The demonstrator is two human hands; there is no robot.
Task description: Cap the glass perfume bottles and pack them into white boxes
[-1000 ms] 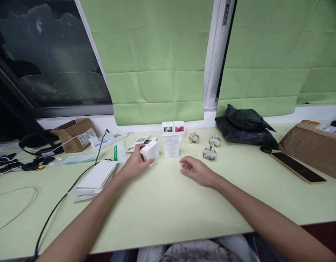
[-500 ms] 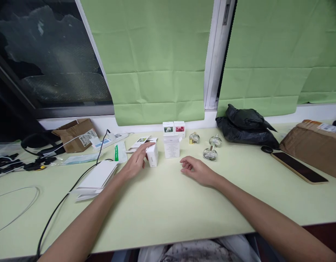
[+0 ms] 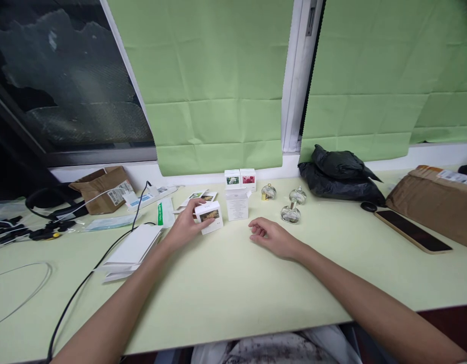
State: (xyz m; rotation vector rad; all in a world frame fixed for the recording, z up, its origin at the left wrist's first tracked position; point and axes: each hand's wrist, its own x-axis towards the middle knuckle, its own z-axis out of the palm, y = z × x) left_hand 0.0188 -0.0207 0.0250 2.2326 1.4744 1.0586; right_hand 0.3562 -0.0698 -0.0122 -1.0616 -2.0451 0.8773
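Observation:
My left hand (image 3: 186,226) grips a small white box (image 3: 209,216) by its left side, thumb across the front. A picture of yellowish flowers faces me on it, and the box leans slightly. Just right of it stands a white carton (image 3: 237,205) with small print and its top flaps raised. My right hand (image 3: 273,237) rests on the table, fingers loosely curled in with nothing in them. Beyond that hand are three glass bottles: one with a gold collar (image 3: 269,191), one at the back right (image 3: 297,195) and one nearest me (image 3: 290,213).
Two picture boxes, one white-flowered (image 3: 232,178) and one pink (image 3: 248,178), stand by the wall. At left lie folded white card (image 3: 133,245), a black cable (image 3: 87,275) and an opened cardboard box (image 3: 104,191). Black bags (image 3: 339,177), a phone (image 3: 412,231) and a brown parcel (image 3: 434,205) lie right.
My left hand has turned the small white box so its flower picture now faces me, and tilted it. The right hand stays in place.

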